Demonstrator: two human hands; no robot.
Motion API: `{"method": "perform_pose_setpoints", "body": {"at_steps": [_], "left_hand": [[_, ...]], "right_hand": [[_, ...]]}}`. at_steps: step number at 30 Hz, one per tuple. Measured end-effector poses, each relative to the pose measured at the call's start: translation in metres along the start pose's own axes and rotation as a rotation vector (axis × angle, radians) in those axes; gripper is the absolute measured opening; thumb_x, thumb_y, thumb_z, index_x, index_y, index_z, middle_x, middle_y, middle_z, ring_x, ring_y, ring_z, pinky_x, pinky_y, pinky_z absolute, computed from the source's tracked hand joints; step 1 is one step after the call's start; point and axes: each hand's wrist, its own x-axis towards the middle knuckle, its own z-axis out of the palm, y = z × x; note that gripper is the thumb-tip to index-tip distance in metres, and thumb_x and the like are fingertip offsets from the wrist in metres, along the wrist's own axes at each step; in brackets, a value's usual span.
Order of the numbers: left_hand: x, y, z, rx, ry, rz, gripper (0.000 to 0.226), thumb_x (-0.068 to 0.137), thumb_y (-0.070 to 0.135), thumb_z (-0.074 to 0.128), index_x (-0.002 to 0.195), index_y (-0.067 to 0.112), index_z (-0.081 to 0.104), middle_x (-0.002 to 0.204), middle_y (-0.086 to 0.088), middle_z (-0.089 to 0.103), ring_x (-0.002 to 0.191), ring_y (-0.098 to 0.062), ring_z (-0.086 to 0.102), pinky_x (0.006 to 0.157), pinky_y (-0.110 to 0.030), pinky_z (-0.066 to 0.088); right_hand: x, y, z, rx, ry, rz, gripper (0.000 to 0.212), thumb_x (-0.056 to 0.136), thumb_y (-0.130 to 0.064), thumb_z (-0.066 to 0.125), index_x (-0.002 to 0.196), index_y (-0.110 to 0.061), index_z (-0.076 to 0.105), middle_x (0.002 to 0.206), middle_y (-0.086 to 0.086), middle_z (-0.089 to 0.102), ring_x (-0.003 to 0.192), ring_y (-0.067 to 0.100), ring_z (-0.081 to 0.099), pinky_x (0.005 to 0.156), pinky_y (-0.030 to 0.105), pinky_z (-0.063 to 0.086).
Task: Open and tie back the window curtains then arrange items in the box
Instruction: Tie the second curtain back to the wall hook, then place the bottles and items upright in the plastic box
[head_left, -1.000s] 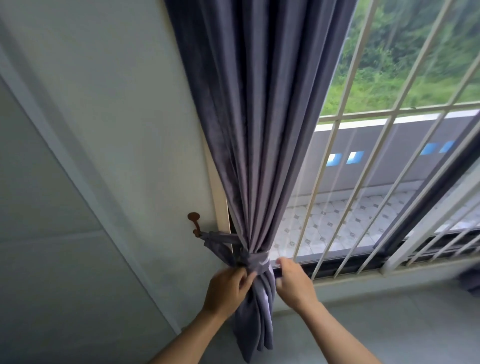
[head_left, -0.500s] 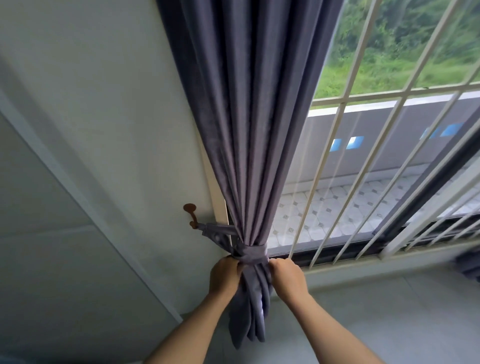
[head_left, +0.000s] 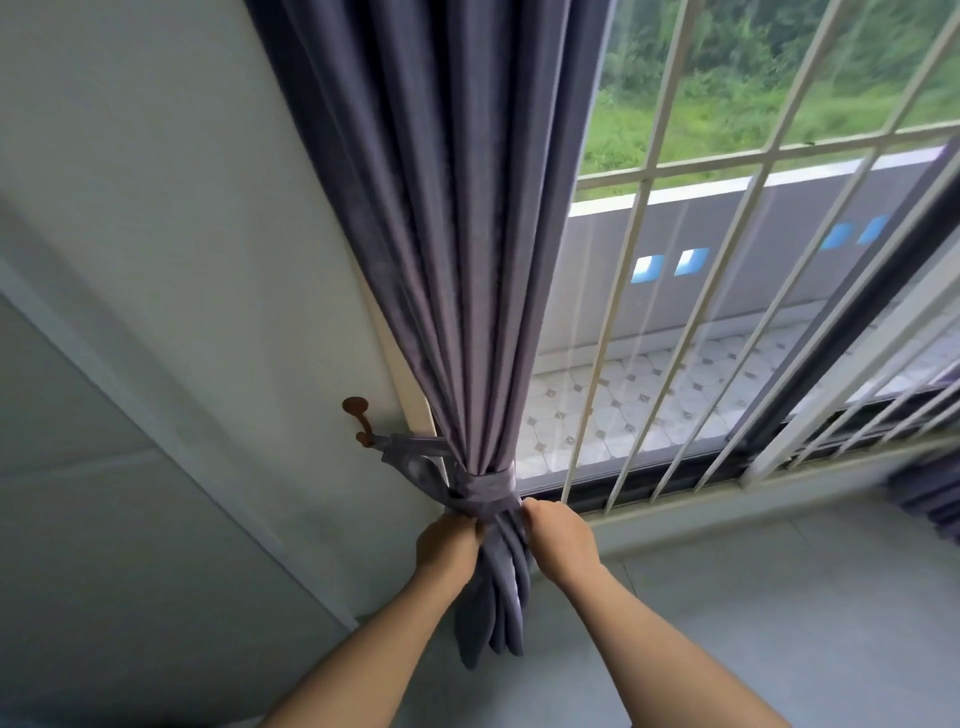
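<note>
Window: barred window (head_left: 675, 312) beside a pale wall (head_left: 156, 208).
Curtain: grey curtain (head_left: 457, 234) hung gathered at the window's left edge.
Tieback: tieback (head_left: 485, 488) wrapped the curtain, running to a wall hook (head_left: 358, 418).
Left hand: left hand (head_left: 447, 543) gripped the tieback's left side.
Right hand: right hand (head_left: 561, 535), fingers curled, gripped its right side.

Curtain (head_left: 457, 260): thick grey-purple cloth, matt, soft velvety nap. Tie-back (head_left: 485, 488): same cloth. Wall hook (head_left: 361, 421): brown metal, dull. Window bars (head_left: 623, 291): cream-painted metal, smooth. Wall (head_left: 171, 171): matt pale paint. Balcony floor (head_left: 623, 400): glossy patterned tile.
</note>
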Motion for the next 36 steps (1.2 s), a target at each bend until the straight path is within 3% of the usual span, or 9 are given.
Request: {"method": "perform_pose_setpoints", "body": {"at_steps": [2,6,11,15,17,22,26,30,36], "left_hand": [[-0.002,0.013,0.001,0.035,-0.101,0.038,0.038,0.102,0.033,0.032,0.130,0.016,0.051,0.132,-0.011,0.053,0.120,-0.029,0.053,0.095,-0.036,0.043],[0.002,0.054,0.003,0.120,-0.145,0.116,0.039,0.102,0.034,0.031,0.131,0.019,0.051,0.133,-0.009,0.054,0.120,-0.030,0.052,0.095,-0.036,0.043],[0.001,0.138,-0.016,0.059,-0.064,0.180,0.051,0.099,0.048,0.033,0.111,0.006,0.061,0.114,-0.013,0.063,0.108,-0.034,0.058,0.084,-0.038,0.045],[0.007,0.225,-0.029,0.085,0.023,0.358,0.043,0.099,0.043,0.038,0.103,0.007,0.062,0.105,-0.012,0.065,0.100,-0.032,0.061,0.072,-0.035,0.043],[0.010,0.277,-0.030,0.109,0.065,0.438,0.038,0.099,0.041,0.040,0.102,0.009,0.062,0.104,-0.011,0.065,0.098,-0.030,0.061,0.070,-0.035,0.042],[0.015,0.424,-0.017,0.165,0.136,0.695,0.047,0.093,0.051,0.043,0.123,0.016,0.053,0.129,-0.009,0.053,0.120,-0.030,0.049,0.095,-0.041,0.041],[0.005,0.550,0.001,0.219,0.150,0.908,0.059,0.093,0.051,0.044,0.143,0.021,0.035,0.155,-0.008,0.024,0.143,-0.028,0.020,0.113,-0.045,0.020],[-0.023,0.656,0.020,0.230,0.101,1.067,0.058,0.094,0.047,0.045,0.143,0.018,0.035,0.157,-0.010,0.020,0.145,-0.029,0.015,0.115,-0.049,0.013],[-0.048,0.778,0.059,0.255,0.057,1.222,0.054,0.093,0.042,0.047,0.140,0.016,0.038,0.154,-0.011,0.023,0.143,-0.030,0.019,0.115,-0.048,0.017]], "right_hand": [[-0.001,0.006,-0.002,-0.005,-0.014,-0.030,0.022,0.096,-0.020,0.037,0.096,-0.009,0.055,0.099,0.011,0.063,0.096,0.034,0.057,0.063,0.035,0.036],[0.000,0.032,-0.009,0.039,0.024,0.022,0.026,0.098,-0.027,0.036,0.093,-0.011,0.056,0.100,0.009,0.064,0.097,0.034,0.057,0.069,0.037,0.037],[-0.003,0.099,-0.044,0.019,0.110,0.150,0.029,0.099,-0.033,0.036,0.100,-0.016,0.059,0.107,0.004,0.066,0.101,0.030,0.058,0.078,0.038,0.041],[-0.020,0.174,-0.093,0.010,0.175,0.266,0.032,0.098,-0.040,0.040,0.111,-0.018,0.058,0.116,0.003,0.063,0.108,0.028,0.056,0.084,0.038,0.042],[-0.036,0.219,-0.118,0.029,0.203,0.322,0.042,0.095,-0.047,0.043,0.127,-0.021,0.052,0.129,0.002,0.056,0.117,0.029,0.051,0.091,0.040,0.041],[-0.100,0.347,-0.175,0.025,0.262,0.500,0.065,0.092,-0.058,0.042,0.148,-0.027,0.029,0.154,0.008,0.030,0.137,0.028,0.032,0.107,0.045,0.032],[-0.166,0.448,-0.213,0.012,0.279,0.742,0.070,0.090,-0.063,0.041,0.150,-0.030,0.024,0.158,0.005,0.021,0.141,0.027,0.026,0.111,0.049,0.028],[-0.236,0.523,-0.237,0.057,0.273,0.916,0.071,0.089,-0.064,0.041,0.149,-0.031,0.024,0.159,0.004,0.017,0.142,0.029,0.024,0.111,0.051,0.027],[-0.303,0.609,-0.251,0.119,0.318,1.128,0.072,0.087,-0.064,0.045,0.149,-0.032,0.026,0.159,0.005,0.019,0.141,0.030,0.028,0.110,0.051,0.029]]}}
